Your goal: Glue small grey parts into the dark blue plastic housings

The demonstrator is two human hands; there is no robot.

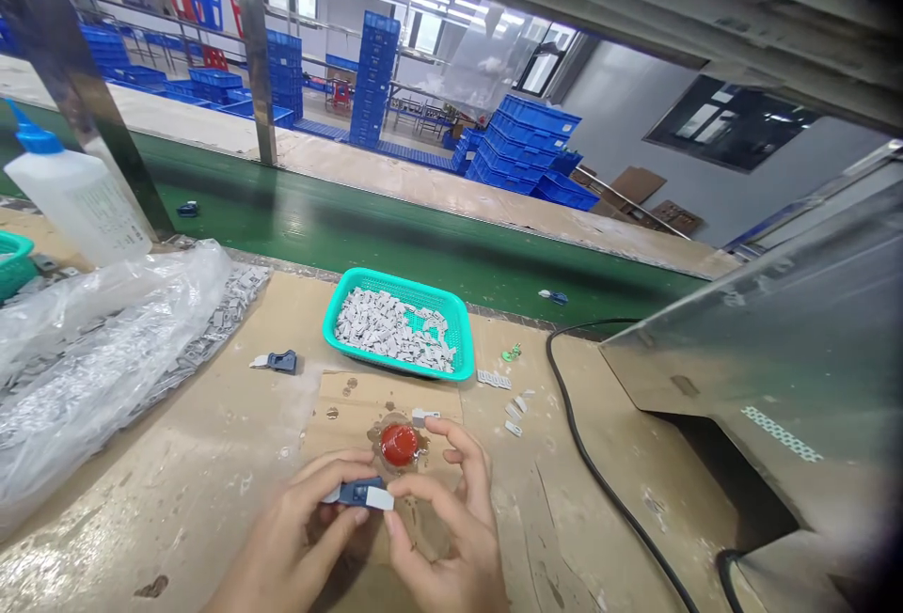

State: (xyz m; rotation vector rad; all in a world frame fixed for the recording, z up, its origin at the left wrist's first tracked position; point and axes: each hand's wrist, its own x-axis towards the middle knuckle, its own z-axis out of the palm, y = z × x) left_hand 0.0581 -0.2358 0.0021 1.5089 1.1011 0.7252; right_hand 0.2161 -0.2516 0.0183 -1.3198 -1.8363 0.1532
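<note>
Navy plastic shows low in the head view, where my left hand (293, 514) grips one navy part (356, 492) narrowly and my right hand (455, 533) pinches its pale end (379, 498), just before one red pot (399, 445); whether another right fingertip also holds one loose grey piece (421, 418), I can't tell. I'd judge this part nearly complete, with the grey pieces (381, 322) in the middle basket (463, 331), too many to count, left over. Three similar parts lie apart: one on cardboard (240, 463), two on the green belt (423, 246).
</note>
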